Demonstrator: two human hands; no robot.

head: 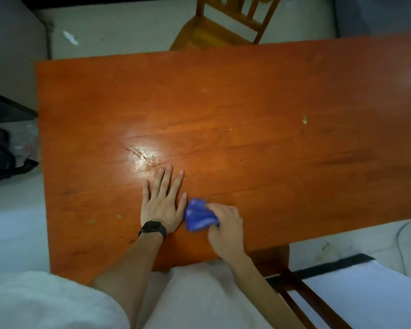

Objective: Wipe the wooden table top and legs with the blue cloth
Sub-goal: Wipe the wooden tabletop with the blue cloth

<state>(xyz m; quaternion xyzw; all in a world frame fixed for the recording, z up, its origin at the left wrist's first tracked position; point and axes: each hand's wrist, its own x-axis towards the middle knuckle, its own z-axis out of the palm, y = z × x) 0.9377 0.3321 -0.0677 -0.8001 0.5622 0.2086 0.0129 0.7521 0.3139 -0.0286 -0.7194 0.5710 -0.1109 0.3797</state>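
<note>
Sitting right up against the near edge of the wooden table (247,103), with white clothing (199,295) across the bottom of the view. Got the left hand (163,200) laid flat on the top, fingers straight and a bit spread, holding nothing, with a black watch (153,228) strapped on that wrist. Got the right hand (226,224) just beside it, fingers curled tight round a bunched-up blue cloth (198,216), pressing it onto the wood close to the near edge. Sticking out of the fist toward the left thumb, right up against it, though honestly can't tell if actually touching. Spotting a small yellowish fleck (118,216) on the top, left of the left hand. Peeking at a dark wooden frame (280,260) under the near right edge, hard to say whether table leg or something else. Moving further up, catching a bright glare patch with scratches (142,155) just past the left fingertips. Noticing another yellowish blob (304,119) well off to the right, about mid-table. Beyond the far edge, seeing a wooden chair (223,27) on a pale floor (128,27), plus a white scrap (70,37) lying out on the far left. Also making out a dark bag (0,157) on the floor off the table's left end.
</note>
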